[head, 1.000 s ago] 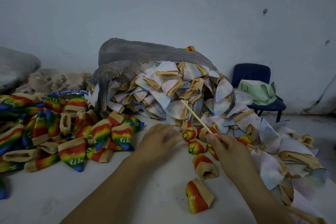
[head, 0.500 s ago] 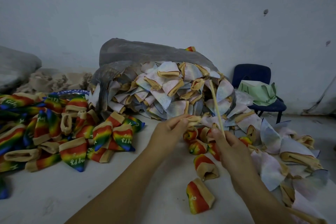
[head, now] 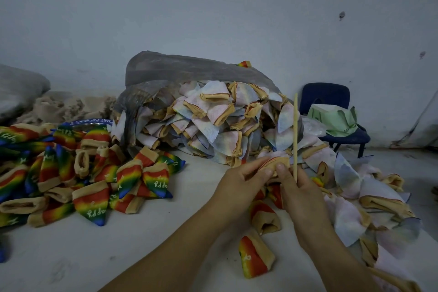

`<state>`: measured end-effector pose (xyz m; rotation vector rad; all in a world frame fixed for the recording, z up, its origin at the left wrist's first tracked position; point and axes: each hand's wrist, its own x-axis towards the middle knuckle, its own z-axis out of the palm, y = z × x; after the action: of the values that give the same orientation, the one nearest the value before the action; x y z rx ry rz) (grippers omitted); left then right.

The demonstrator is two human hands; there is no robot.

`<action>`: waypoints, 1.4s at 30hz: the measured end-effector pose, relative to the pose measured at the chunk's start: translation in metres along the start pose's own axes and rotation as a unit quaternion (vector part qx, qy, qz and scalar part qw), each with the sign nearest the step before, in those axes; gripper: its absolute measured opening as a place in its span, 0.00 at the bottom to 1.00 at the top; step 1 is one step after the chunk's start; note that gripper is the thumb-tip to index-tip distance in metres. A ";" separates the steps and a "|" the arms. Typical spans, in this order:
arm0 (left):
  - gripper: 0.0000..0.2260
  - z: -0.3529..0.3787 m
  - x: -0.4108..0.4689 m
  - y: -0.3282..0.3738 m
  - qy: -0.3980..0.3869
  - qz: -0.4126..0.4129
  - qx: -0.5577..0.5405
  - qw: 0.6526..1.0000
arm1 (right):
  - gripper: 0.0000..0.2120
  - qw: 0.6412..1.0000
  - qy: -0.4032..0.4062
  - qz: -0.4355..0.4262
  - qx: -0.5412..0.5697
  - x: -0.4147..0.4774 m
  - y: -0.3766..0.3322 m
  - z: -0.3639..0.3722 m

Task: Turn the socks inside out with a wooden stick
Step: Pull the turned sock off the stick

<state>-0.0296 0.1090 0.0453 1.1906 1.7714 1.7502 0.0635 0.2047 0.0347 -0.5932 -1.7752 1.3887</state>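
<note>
- A sock (head: 275,163), pale with a tan cuff, is being held up off the floor (head: 94,256) between both hands, near the middle of the view.
- The sock is being pinched by the left hand (head: 241,180), with the thumb on top and the fingers curled beneath the fabric.
- The wooden stick (head: 295,137) is being grasped at its lower end by the right hand (head: 301,189), and that hand's thumb is being pressed against the sock's tan edge.
- The stick is being kept nearly upright, with its free end pointing up in front of the heap behind it; it is being held just beside the sock, on the sock's right. Whether the two are touching cannot be told.
- A heap of pale socks (head: 213,123) is being spilled out of a grey plastic bag (head: 189,66) against the wall, and is being spread along the floor to the right of the hands.
- The floor on the left is being covered by a pile of rainbow socks (head: 90,173), well apart from the hands.
- Two loose rainbow pieces (head: 254,258) are being left on the floor below the forearms, one nearer the wrists and one closer to the camera.
- A blue chair (head: 327,99) is being used at the right rear to carry a green bundle (head: 334,118).
</note>
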 end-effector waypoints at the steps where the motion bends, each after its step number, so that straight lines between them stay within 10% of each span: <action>1: 0.14 0.001 0.000 0.000 0.005 -0.003 -0.013 1.000 | 0.12 1.000 -0.001 -0.001 -0.002 -0.001 0.000 0.000; 14: 0.07 0.008 0.006 0.006 0.168 -0.119 -0.188 0.960 | 0.10 0.992 -0.029 -0.070 -0.104 0.001 0.002 0.003; 25: 0.18 0.012 0.008 0.021 0.081 -0.254 -0.418 0.868 | 0.09 0.994 0.003 -0.044 -0.098 0.003 0.003 0.006; 42: 0.09 -0.007 0.009 0.005 0.042 -0.164 -0.121 0.978 | 0.06 0.992 -0.007 0.049 0.118 0.006 0.003 -0.001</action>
<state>-0.0386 0.1111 0.0540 0.6920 1.6307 1.7730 0.0607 0.2110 0.0338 -0.5487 -1.5799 1.6461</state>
